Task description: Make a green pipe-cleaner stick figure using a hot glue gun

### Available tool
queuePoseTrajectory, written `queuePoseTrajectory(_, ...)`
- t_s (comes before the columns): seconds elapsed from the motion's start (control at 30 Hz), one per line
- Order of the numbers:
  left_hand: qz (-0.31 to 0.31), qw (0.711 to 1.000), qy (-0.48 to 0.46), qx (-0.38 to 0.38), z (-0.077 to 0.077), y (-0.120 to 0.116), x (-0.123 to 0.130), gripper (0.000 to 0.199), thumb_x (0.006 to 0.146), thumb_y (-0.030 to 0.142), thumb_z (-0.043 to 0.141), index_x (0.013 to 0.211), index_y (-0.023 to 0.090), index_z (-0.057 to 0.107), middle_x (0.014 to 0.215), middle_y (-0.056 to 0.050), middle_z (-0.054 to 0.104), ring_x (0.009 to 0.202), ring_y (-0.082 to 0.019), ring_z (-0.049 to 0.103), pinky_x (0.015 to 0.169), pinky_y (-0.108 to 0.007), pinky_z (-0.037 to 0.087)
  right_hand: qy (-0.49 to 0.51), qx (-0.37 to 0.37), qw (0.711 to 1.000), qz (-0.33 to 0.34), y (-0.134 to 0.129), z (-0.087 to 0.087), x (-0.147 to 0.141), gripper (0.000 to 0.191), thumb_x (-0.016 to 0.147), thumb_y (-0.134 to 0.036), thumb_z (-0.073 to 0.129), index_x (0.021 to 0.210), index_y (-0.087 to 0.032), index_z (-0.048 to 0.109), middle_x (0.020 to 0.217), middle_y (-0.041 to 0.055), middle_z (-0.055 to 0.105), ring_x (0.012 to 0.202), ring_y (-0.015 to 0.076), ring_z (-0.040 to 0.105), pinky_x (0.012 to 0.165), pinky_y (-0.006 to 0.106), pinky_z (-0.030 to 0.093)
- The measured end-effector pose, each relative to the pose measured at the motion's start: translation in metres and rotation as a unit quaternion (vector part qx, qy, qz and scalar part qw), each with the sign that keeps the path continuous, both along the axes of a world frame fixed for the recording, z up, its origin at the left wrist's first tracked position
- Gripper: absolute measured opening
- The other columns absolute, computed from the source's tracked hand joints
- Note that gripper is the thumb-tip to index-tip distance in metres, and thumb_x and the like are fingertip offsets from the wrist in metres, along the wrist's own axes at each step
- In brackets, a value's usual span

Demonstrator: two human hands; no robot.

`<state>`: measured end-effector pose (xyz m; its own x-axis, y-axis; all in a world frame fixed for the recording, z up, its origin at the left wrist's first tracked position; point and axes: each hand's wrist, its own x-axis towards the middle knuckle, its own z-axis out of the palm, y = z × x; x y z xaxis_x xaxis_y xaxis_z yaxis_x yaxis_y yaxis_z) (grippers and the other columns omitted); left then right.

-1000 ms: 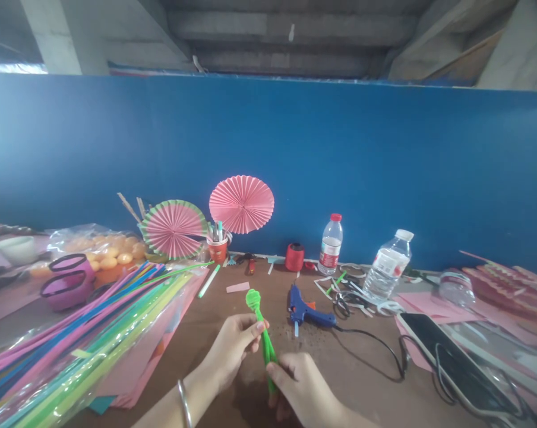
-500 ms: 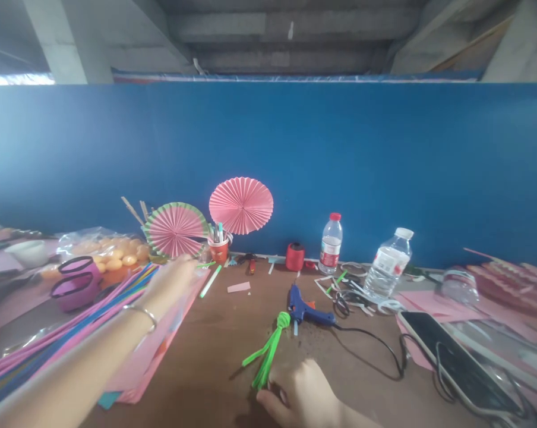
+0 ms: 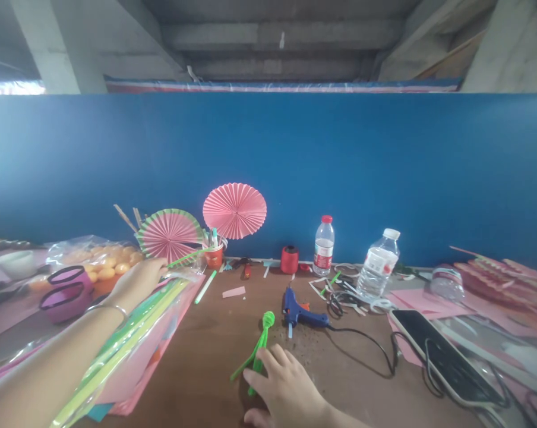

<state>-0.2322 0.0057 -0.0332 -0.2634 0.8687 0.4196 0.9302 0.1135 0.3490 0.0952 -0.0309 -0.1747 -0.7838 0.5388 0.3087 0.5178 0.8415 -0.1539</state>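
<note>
Head view. Item one: bright-green fuzzy stem bundle with a round knotted head [image 3: 268,320], lying on the brown desk [image 3: 197,356] before you. Its long axis ran head away, tails toward you, one splayed left. Your right hand [image 3: 281,380], the nearer, was at its right, grip loosely spread, fingers over the tails. Item two: thin green fuzzy stem [image 3: 190,257], slanting up rightward from your left hand [image 3: 139,282]; that grip's fingertips were hidden, closure untellable.

Round-topped green bundle [image 3: 262,340], splayed below, green stem [image 3: 189,257]
</note>
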Motion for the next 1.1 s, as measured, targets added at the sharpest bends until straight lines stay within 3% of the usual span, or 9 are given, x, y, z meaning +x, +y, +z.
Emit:
queuePoseTrajectory(0.1, -0.041, 0.997, 0.057, 0.011, 0.015, 0.004, 0.002, 0.034, 0.083, 0.029, 0.034, 0.084, 0.005, 0.058, 0.074, 0.003, 0.058, 0.075, -0.013, 0.054, 0.074, -0.023, 0.034, -0.004, 0.005, 1.0, 0.02, 0.001, -0.005, 0.0, 0.064, 0.063, -0.069, 0.049, 0.112, -0.028, 0.048, 0.107, 0.0051, 0.052, 0.091, 0.0256, 0.046, 0.073, 0.037, 0.044)
queuePoseTrajectory(0.23, -0.078, 0.988, 0.108, 0.073, 0.044, 0.002, 0.023, 0.035, 0.086, 0.03, 0.032, 0.102, 0.007, 0.054, 0.106, -0.006, 0.057, 0.099, -0.019, 0.05, 0.089, -0.028, 0.032, 0.003, 0.034, 0.998, 0.045, 0.003, -0.01, 0.001, 0.067, 0.066, -0.069, 0.045, 0.118, -0.026, 0.043, 0.108, 0.0043, 0.053, 0.089, 0.0236, 0.047, 0.072, 0.035, 0.045)
queuePoseTrajectory(0.33, -0.093, 0.981, 0.121, 0.12, 0.066, -0.002, 0.053, 0.034, 0.086, 0.032, 0.034, 0.105, 0.012, 0.054, 0.112, -0.008, 0.056, 0.103, -0.018, 0.049, 0.092, -0.028, 0.031, 0.017, 0.064, 0.996, 0.056, 0.004, -0.012, 0.0, 0.069, 0.066, -0.067, 0.048, 0.12, -0.025, 0.041, 0.109, 0.0046, 0.053, 0.087, 0.0234, 0.048, 0.07, 0.035, 0.047)
queuePoseTrajectory(0.43, -0.117, 0.979, 0.092, 0.138, 0.076, -0.01, 0.087, 0.029, 0.082, 0.035, 0.044, 0.097, 0.017, 0.059, 0.096, -0.005, 0.064, 0.083, -0.017, 0.058, 0.079, -0.027, 0.041, 0.053, 0.084, 0.992, 0.073, 0.003, -0.001, 0.001, 0.066, 0.066, -0.057, 0.055, 0.121, -0.024, 0.041, 0.112, 0.006, 0.052, 0.087, 0.0231, 0.049, 0.068, 0.034, 0.047)
queuePoseTrajectory(0.53, -0.178, 0.977, 0.04, 0.111, 0.07, -0.017, 0.117, 0.025, 0.081, 0.034, 0.046, 0.092, 0.02, 0.062, 0.087, -0.002, 0.067, 0.075, -0.017, 0.06, 0.074, -0.027, 0.043, 0.109, 0.1, 0.985, 0.085, 0.001, 0.025, 0.007, 0.047, 0.072, -0.035, 0.056, 0.116, -0.021, 0.046, 0.111, 0.0067, 0.053, 0.091, 0.0215, 0.049, 0.073, 0.034, 0.045)
queuePoseTrajectory(0.67, -0.251, 0.963, 0.035, 0.095, 0.048, -0.014, 0.138, 0.02, 0.081, 0.029, 0.045, 0.085, 0.022, 0.063, 0.087, 0.0, 0.066, 0.079, -0.016, 0.059, 0.074, -0.026, 0.042, 0.202, 0.169, 0.964, 0.03, 0.007, 0.067, 0.022, 0.035, 0.077, -0.012, 0.046, 0.111, -0.019, 0.05, 0.107, 0.0078, 0.055, 0.099, 0.0196, 0.047, 0.084, 0.036, 0.041)
queuePoseTrajectory(0.77, -0.279, 0.958, 0.037, 0.064, 0.036, -0.002, 0.144, 0.02, 0.08, 0.026, 0.045, 0.082, 0.022, 0.064, 0.084, 0.0, 0.065, 0.078, -0.016, 0.059, 0.075, -0.026, 0.041, 0.267, 0.216, 0.939, -0.018, 0.023, 0.095, 0.028, 0.037, 0.079, -0.009, 0.043, 0.114, -0.018, 0.049, 0.109, 0.0093, 0.054, 0.103, 0.0205, 0.045, 0.09, 0.039, 0.037)
queuePoseTrajectory(0.9, -0.301, 0.952, 0.04, 0.021, 0.036, 0.013, 0.15, 0.018, 0.078, 0.023, 0.047, 0.08, 0.022, 0.065, 0.082, -0.001, 0.065, 0.077, -0.017, 0.059, 0.075, -0.027, 0.04, 0.254, 0.217, 0.938, -0.096, 0.048, 0.126, 0.021, 0.038, 0.08, -0.011, 0.042, 0.118, -0.017, 0.048, 0.113, 0.009, 0.054, 0.106, 0.0212, 0.045, 0.091, 0.037, 0.036)
queuePoseTrajectory(1.1, -0.35, 0.936, 0.043, -0.003, 0.04, 0.01, 0.159, 0.018, 0.079, 0.023, 0.046, 0.081, 0.023, 0.064, 0.082, -0.001, 0.063, 0.073, -0.017, 0.058, 0.069, -0.026, 0.041, 0.177, 0.105, 0.961, -0.183, 0.062, 0.138, 0.003, 0.02, 0.084, -0.019, 0.044, 0.093, -0.024, 0.061, 0.085, 0.0005, 0.064, 0.079, 0.0147, 0.058, 0.066, 0.023, 0.04)
